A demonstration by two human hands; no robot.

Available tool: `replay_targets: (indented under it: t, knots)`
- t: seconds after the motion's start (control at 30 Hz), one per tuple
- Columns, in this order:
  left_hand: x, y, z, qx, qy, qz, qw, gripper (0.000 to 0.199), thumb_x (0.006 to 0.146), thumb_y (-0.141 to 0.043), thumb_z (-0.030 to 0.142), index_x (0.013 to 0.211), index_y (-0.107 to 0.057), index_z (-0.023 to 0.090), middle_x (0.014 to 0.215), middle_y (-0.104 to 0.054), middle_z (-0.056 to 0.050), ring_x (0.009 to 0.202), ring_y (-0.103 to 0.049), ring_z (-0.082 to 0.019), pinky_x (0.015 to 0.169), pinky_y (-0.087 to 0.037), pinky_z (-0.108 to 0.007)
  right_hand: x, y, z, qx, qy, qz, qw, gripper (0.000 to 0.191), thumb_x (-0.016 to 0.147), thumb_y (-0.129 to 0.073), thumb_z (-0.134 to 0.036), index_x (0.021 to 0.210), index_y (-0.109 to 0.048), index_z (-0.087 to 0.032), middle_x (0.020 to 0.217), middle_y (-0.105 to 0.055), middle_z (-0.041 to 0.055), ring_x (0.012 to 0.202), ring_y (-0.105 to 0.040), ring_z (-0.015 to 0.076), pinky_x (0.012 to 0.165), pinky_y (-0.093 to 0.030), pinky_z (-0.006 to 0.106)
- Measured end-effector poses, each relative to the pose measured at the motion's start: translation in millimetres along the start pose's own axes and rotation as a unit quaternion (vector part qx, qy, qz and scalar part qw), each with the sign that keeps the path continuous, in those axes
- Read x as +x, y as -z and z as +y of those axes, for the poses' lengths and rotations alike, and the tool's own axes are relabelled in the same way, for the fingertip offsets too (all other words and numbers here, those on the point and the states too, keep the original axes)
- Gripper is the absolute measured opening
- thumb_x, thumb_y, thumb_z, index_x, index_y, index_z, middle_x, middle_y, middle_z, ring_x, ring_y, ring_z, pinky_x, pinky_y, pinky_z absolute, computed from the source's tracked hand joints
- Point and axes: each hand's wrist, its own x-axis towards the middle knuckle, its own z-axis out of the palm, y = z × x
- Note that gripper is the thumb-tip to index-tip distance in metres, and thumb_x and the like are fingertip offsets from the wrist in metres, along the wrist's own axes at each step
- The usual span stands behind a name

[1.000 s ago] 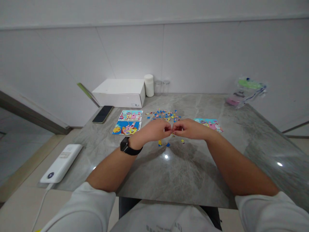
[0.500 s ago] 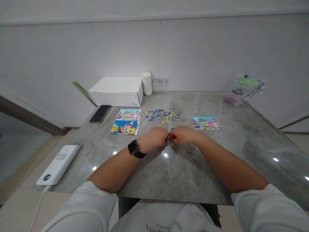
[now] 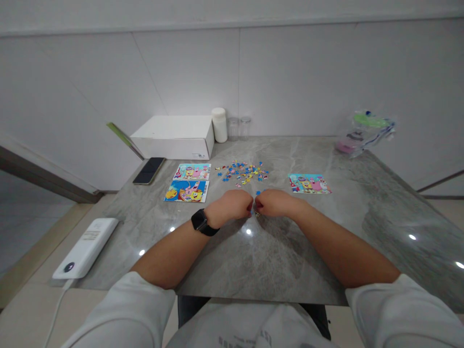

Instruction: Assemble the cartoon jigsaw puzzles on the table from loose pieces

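Note:
My left hand (image 3: 237,204), with a black watch on its wrist, is closed in a pinch low over the tabletop. A bit of blue jigsaw piece shows at its fingertips. Almost touching it, my right hand (image 3: 272,202) is also closed, pinching at a small yellowish jigsaw piece (image 3: 257,214). The fingers hide most of both pieces. Just beyond the knuckles lies a blue jigsaw piece (image 3: 258,193). Farther back a loose pile of jigsaw pieces (image 3: 244,172) is spread out, mostly blue, yellow and pink.
Two cartoon picture cards (image 3: 186,191) lie left of the pile, another picture card (image 3: 310,184) to the right. A phone (image 3: 149,171), white box (image 3: 173,137), white bottle (image 3: 219,125) and clear glasses (image 3: 245,128) stand behind. A power bank (image 3: 86,247) is front left, a plastic bag (image 3: 364,135) far right.
Both hands stay pinched together at nearly the same spot. The whole view has shifted very slightly; nothing on the table has visibly moved.

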Motion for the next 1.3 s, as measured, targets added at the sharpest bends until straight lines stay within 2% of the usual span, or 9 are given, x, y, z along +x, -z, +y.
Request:
replay_targets:
  t: [0.3, 0.57, 0.67, 0.77, 0.9, 0.97, 1.1, 1.2, 1.3]
  knots:
    - [4.3, -5.0, -5.6, -0.007, -0.013, 0.012, 1.0, 0.021, 0.087, -0.076, 0.039, 0.099, -0.084, 0.024, 0.094, -0.08, -0.008, 0.089, -0.073, -0.026, 0.07, -0.048, -0.031, 0.7, -0.8, -0.9, -0.006, -0.009, -0.01, 1.0, 0.034, 0.091, -0.059, -0.035, 0.108, -0.085, -0.021, 0.104, -0.082, 0.0158, 0.097, -0.077, 0.0304, 0.073, -0.051, 0.032]
    - [2.3, 3.1, -6.0, -0.004, -0.006, -0.007, 1.0, 0.02, 0.089, -0.073, 0.037, 0.099, -0.083, 0.023, 0.092, -0.079, -0.007, 0.087, -0.073, -0.024, 0.069, -0.047, -0.03, -1.6, 1.3, -2.7, -0.014, -0.011, -0.015, 1.0, 0.036, 0.092, -0.057, -0.034, 0.11, -0.084, -0.019, 0.107, -0.081, 0.0172, 0.098, -0.077, 0.0298, 0.076, -0.051, 0.032]
    - [0.6, 7.6, -13.1, -0.018, 0.002, 0.008, 1.0, 0.02, 0.089, -0.072, 0.037, 0.1, -0.082, 0.023, 0.095, -0.08, -0.007, 0.087, -0.072, -0.023, 0.073, -0.049, -0.029, -2.3, 4.3, 2.1, -0.004, -0.009, 0.0, 1.0, 0.034, 0.093, -0.057, -0.035, 0.107, -0.084, -0.019, 0.105, -0.081, 0.016, 0.096, -0.075, 0.0288, 0.077, -0.049, 0.032]
    - [-3.2, 16.4, -27.1, -0.037, 0.028, 0.048, 0.998, 0.02, 0.092, -0.07, 0.036, 0.099, -0.082, 0.023, 0.095, -0.08, -0.006, 0.086, -0.071, -0.021, 0.076, -0.049, -0.029, 1.0, 7.7, 14.0, 0.03, -0.025, 0.056, 0.998, 0.03, 0.095, -0.058, -0.036, 0.101, -0.083, -0.021, 0.101, -0.081, 0.0124, 0.091, -0.073, 0.0256, 0.074, -0.045, 0.031]
    - [-8.9, 30.7, -57.8, -0.068, 0.081, 0.146, 0.984, 0.021, 0.095, -0.066, 0.037, 0.097, -0.081, 0.022, 0.097, -0.08, -0.006, 0.087, -0.07, -0.02, 0.076, -0.049, -0.029, 13.9, 8.8, 38.3, 0.098, -0.032, 0.185, 0.977, 0.026, 0.097, -0.057, -0.034, 0.096, -0.078, -0.021, 0.096, -0.079, 0.0079, 0.084, -0.067, 0.0213, 0.074, -0.042, 0.03]
    - [-9.4, 34.5, -77.5, -0.076, 0.121, 0.203, 0.969, 0.024, 0.097, -0.064, 0.038, 0.1, -0.08, 0.02, 0.098, -0.079, -0.007, 0.086, -0.069, -0.02, 0.078, -0.049, -0.03, 24.2, 3.3, 52.0, 0.135, -0.047, 0.267, 0.953, 0.028, 0.099, -0.053, -0.035, 0.097, -0.076, -0.02, 0.097, -0.078, 0.0079, 0.086, -0.065, 0.021, 0.076, -0.042, 0.03]
    - [-4.6, 28.5, -116.4, -0.078, 0.182, 0.3, 0.933, 0.021, 0.097, -0.062, 0.032, 0.103, -0.076, 0.019, 0.103, -0.078, -0.007, 0.095, -0.068, -0.022, 0.086, -0.05, -0.032, 47.8, -21.5, 78.5, 0.201, -0.106, 0.418, 0.88, 0.031, 0.099, -0.048, -0.035, 0.1, -0.074, -0.018, 0.1, -0.075, 0.0117, 0.091, -0.064, 0.0234, 0.084, -0.046, 0.032]
    - [1.0, 14.5, -137.3, -0.085, 0.215, 0.326, 0.917, 0.021, 0.097, -0.06, 0.029, 0.108, -0.075, 0.018, 0.106, -0.077, -0.008, 0.1, -0.067, -0.023, 0.091, -0.051, -0.033, 60.5, -39.2, 93.2, 0.227, -0.107, 0.441, 0.862, 0.029, 0.096, -0.05, -0.035, 0.097, -0.073, -0.018, 0.098, -0.073, 0.012, 0.088, -0.064, 0.0237, 0.086, -0.049, 0.033]
    - [6.0, -0.7, -149.8, -0.08, 0.244, 0.314, 0.914, 0.022, 0.098, -0.058, 0.029, 0.108, -0.075, 0.019, 0.108, -0.076, -0.008, 0.103, -0.068, -0.023, 0.092, -0.051, -0.034, 65.0, -46.1, 98.8, 0.243, -0.112, 0.453, 0.851, 0.028, 0.095, -0.05, -0.035, 0.097, -0.072, -0.018, 0.097, -0.073, 0.0111, 0.086, -0.064, 0.0229, 0.086, -0.05, 0.033]
